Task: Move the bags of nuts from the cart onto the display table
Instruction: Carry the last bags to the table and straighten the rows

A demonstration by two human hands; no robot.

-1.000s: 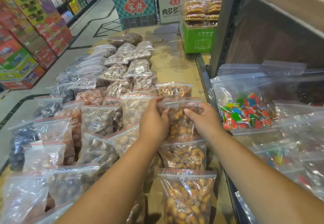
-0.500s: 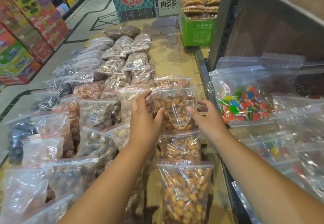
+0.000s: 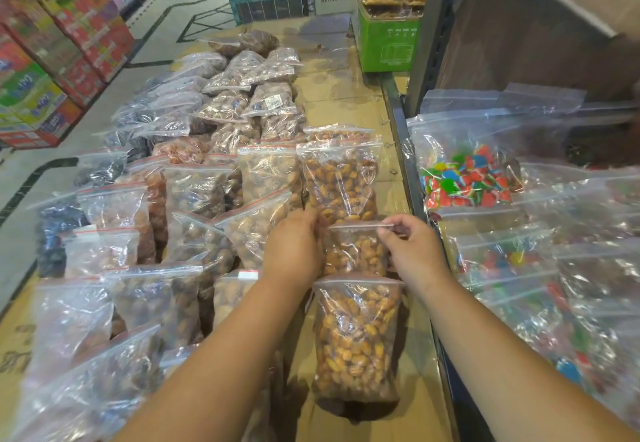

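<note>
Bag of nuts (image 3: 356, 254) lies on the display table (image 3: 343, 95) between two like bags. My right hand (image 3: 415, 251) pinches its zip edge, and my left hand (image 3: 294, 247) sits at its left corner, though I cannot tell whether it grips. I judge I'm squaring it into the column; the next move calls for letting go cleanly and fetching another.

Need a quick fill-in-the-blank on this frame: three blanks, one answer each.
1. The right hand pinches the ____ edge of the middle nut bag.
2. The candy bag lies on the ____ side of that nut bag.
3. The crate at the far end is ____ in colour.
Missing words: top; right; green.
</note>
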